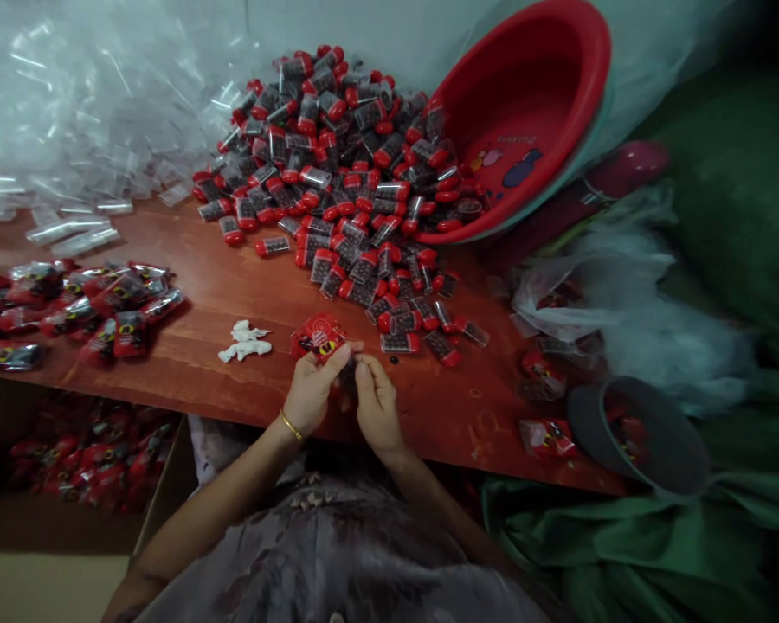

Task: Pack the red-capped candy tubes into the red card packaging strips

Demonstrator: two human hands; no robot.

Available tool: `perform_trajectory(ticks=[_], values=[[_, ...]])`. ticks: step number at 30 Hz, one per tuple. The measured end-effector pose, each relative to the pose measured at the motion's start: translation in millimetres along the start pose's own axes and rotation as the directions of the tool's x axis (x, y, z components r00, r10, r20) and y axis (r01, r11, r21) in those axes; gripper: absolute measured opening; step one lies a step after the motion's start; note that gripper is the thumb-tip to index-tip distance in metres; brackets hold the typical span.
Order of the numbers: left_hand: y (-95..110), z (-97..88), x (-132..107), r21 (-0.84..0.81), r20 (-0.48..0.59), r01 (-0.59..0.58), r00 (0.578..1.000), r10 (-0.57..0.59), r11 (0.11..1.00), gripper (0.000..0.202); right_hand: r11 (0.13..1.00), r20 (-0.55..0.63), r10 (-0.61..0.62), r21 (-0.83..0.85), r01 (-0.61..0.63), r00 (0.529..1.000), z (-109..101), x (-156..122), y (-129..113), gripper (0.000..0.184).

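At the front edge of the wooden table, the left hand pinches the near edge of a red printed packet between thumb and fingers. The right hand presses its fingertips together on something small and dark just beside it, too hidden to name. The packet looks like thin, glossy film, probably light, limp and slippery, so a 2-handed hold at its rim seems surest; red-capped vials spill from a tipped red basin well behind.
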State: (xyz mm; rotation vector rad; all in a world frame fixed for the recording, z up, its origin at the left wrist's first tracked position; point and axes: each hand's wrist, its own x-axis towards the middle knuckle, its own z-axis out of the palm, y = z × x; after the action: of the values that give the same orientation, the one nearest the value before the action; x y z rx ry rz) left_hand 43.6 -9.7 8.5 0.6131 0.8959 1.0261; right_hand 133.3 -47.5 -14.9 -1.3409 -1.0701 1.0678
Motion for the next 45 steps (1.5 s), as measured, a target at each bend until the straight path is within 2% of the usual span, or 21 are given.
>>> perform_trajectory(ticks=[2,4,8,12,16,21,26,29,33,36,38,39,41,43,45], values=[[3.5,-3.5,1.9,0.005,0.014,0.031,0.999,-0.031,1.000,0.044,0.994,0.088,0.036,0.100,-0.044,0.996,-0.6,-2.1,1.0,0.027],[3.6,-5.9,2.6,-0.001,0.018,0.048,0.999,-0.048,0.999,0.043,0.987,0.117,0.042,0.152,-0.060,0.992,-3.0,-3.5,2.7,0.025],[-0.9,-9.0,0.1,-0.020,0.056,0.073,0.996,-0.071,0.997,0.040,0.991,0.124,0.043,0.122,-0.059,0.991,-7.2,-1.0,4.4,0.027],[-0.8,-13.9,-5.6,-0.024,0.116,0.102,0.988,-0.099,0.994,0.044,0.990,0.173,0.042,0.124,-0.064,0.984,-2.3,4.7,2.8,0.029],[5.0,-19.7,-8.7,-0.007,0.105,0.082,0.991,-0.081,0.997,0.047,0.984,0.151,0.030,0.170,-0.055,0.988,5.4,5.0,-0.3,0.029],[6.8,-21.3,-5.1,0.003,0.023,0.003,1.000,-0.003,1.000,0.043,0.992,0.120,0.048,0.112,-0.062,0.992,5.6,3.5,-6.1,0.030],[-2.3,-19.8,-4.2,0.040,0.129,0.079,0.988,-0.083,0.996,0.042,0.983,0.092,0.080,0.159,-0.094,0.993,3.3,8.2,-3.8,0.036],[-8.1,-18.0,-5.6,0.021,0.153,0.102,0.983,-0.104,0.995,0.040,0.975,0.083,0.111,0.185,-0.125,0.990,4.3,16.2,1.7,0.043],[-7.9,-12.9,-6.2,-0.065,0.092,0.159,0.984,-0.152,0.985,0.034,0.996,0.092,0.042,0.075,-0.049,0.995,8.4,32.3,4.5,0.046],[13.6,-25.1,-0.8,-0.085,0.012,0.141,0.990,-0.140,0.986,0.033,0.988,0.090,-0.055,-0.141,0.068,0.994,0.9,41.3,2.6,0.036],[42.6,-49.2,7.7,-0.114,-0.088,0.078,0.992,-0.088,0.990,0.034,0.916,0.044,-0.100,-0.386,0.109,0.994,-14.1,43.5,2.4,0.031],[60.2,-65.1,12.8,-0.134,-0.170,0.003,0.985,-0.026,0.991,0.032,0.845,-0.002,-0.116,-0.526,0.098,0.993,-23.9,43.6,3.4,0.033],[94.8,-98.5,22.5,-0.148,-0.373,-0.166,0.922,0.100,0.975,0.032,0.645,-0.158,-0.160,-0.764,-0.019,0.974,-44.5,41.9,8.1,0.040],[118.7,-123.7,29.4,-0.120,-0.544,-0.295,0.818,0.186,0.948,0.050,0.453,-0.217,-0.188,-0.884,-0.111,0.958,-61.5,37.5,16.2,0.044],[123.7,-132.8,32.7,0.052,-0.577,-0.306,0.768,0.279,0.951,0.056,0.347,-0.181,-0.221,-0.933,-0.096,0.958,-72.1,29.9,25.8,0.042]])
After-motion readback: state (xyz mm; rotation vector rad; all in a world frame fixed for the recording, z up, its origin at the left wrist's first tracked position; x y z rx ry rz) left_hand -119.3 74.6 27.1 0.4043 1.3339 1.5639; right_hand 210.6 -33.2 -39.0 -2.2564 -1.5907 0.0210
